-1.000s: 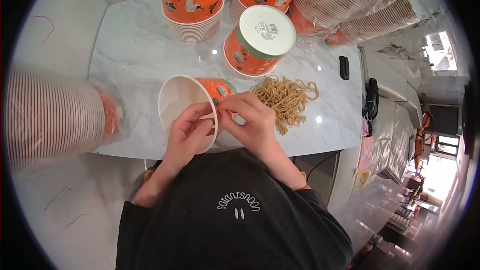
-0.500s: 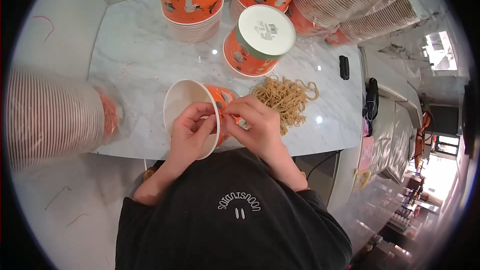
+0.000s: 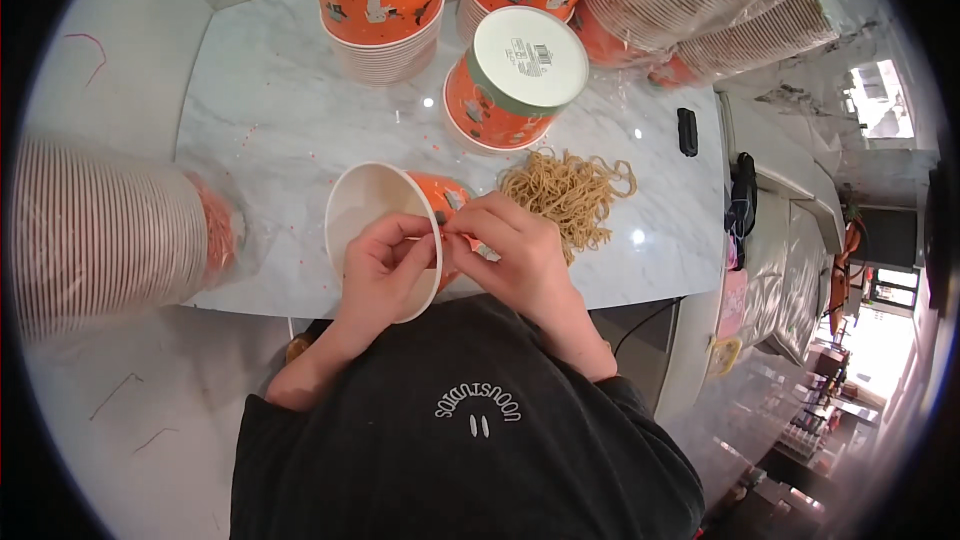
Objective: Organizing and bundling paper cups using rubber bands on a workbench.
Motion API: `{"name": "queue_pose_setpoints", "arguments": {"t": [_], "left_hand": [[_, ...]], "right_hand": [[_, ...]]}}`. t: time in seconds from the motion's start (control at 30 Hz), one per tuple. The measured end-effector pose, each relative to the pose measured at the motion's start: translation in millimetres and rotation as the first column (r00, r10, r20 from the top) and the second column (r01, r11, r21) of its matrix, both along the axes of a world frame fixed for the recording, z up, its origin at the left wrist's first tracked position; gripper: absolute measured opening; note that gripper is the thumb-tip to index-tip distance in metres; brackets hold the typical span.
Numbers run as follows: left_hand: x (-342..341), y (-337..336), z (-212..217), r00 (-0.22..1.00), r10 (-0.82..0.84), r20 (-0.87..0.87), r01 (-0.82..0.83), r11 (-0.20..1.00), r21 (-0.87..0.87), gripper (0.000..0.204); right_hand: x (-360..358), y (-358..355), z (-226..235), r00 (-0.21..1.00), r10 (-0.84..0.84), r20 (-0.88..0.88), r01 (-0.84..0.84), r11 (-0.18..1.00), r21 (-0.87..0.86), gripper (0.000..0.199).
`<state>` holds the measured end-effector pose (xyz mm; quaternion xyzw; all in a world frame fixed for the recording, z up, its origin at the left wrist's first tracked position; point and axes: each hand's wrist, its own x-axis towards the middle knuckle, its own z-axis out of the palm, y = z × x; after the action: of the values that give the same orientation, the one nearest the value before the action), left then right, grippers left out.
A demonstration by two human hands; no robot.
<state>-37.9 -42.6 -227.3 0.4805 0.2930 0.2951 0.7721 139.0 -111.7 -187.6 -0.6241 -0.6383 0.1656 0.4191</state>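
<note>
Fingers of the left hand (image 3: 383, 265) curl over the near rim of a paper cup (image 3: 392, 230), thumb and fingertips pinched on the rim edge; fingers of the right hand (image 3: 520, 260) are bent inward and pinched against the same rim from the right side, meeting the left fingertips; whether a small item sits between the fingertips cannot be told. Cup position: tipped on its side at the near edge of the marble counter (image 3: 280, 130), white interior facing the person, orange outer wall turned away. Pile of tan rubber bands (image 3: 570, 195): on the counter just beyond the right hand, close to the cup. Upside-down orange cup with pale base (image 3: 515, 75): behind the pile, on the counter. Two stacks of orange cups (image 3: 385, 0): at the far edge. Sleeves of nested cups in clear wrap (image 3: 110, 235): one lying at the left, more at the far right. Small black object (image 3: 686, 131): on the counter at the right.
</note>
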Motion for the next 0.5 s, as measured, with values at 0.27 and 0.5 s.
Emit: {"name": "queue_pose_setpoints", "arguments": {"t": [0.27,0.5], "left_hand": [[3.1,3.6,3.4,0.985,0.12,-0.122,-0.096,0.978,0.187,0.004],[-4.4,11.5,45.1,0.926,0.355,-0.128,-0.129,0.617,0.776,0.012]], "right_hand": [[8.8,-2.0,5.2,0.994,0.035,-0.106,-0.044,0.995,-0.086,0.02],[33.3,-11.3,22.8,0.96,-0.075,-0.269,0.016,0.976,-0.216,0.023]]}}
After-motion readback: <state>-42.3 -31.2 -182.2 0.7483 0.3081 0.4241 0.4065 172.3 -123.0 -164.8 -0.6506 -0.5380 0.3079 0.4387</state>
